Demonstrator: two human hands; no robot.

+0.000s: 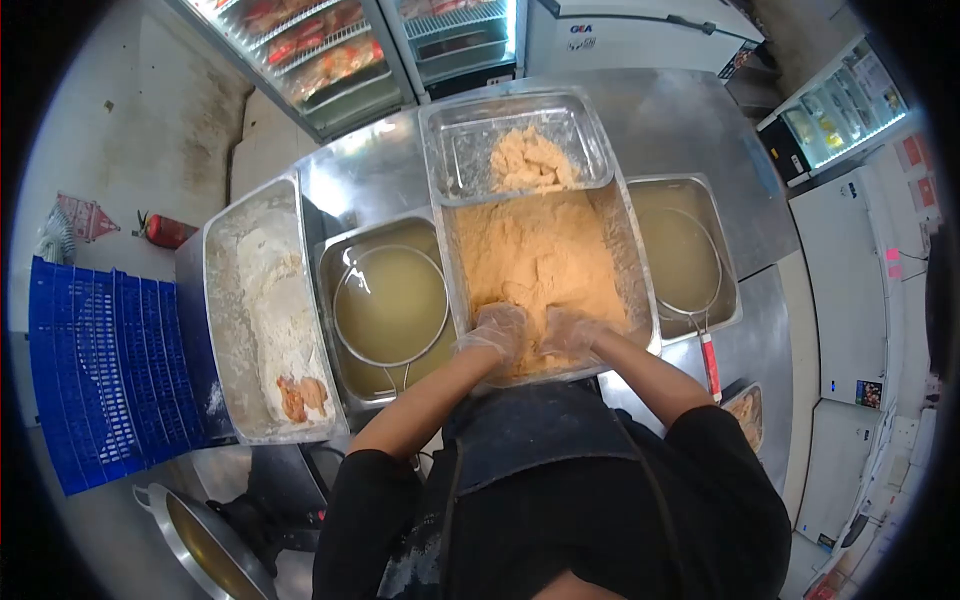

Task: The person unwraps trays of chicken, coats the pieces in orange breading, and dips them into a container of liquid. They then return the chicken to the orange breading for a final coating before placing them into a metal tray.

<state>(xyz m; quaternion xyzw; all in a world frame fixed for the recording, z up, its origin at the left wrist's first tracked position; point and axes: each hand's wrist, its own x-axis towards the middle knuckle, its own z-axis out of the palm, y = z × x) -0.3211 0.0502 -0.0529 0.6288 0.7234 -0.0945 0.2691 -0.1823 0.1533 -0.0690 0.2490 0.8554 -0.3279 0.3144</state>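
Note:
Both my hands wear clear plastic gloves and are pushed into orange breading [540,245] at the near end of a long metal pan [641,270]. My left hand [500,330] is by the pan's left wall. To its right, a small gap away, is my right hand [568,333]. Crumbs hide the fingers of both, so neither their pose nor anything in them shows. A smaller metal tray [460,160] sits across the pan's far end, holding a heap of coated pieces [532,160].
Left of the pan, a wire strainer [390,362] rests in a liquid-filled tub; beyond stands a flour tray [225,300] with raw meat pieces [303,397]. A red-handled strainer [711,365] lies in the right tub. Blue crates [105,365] and a wok [195,545] stand lower left.

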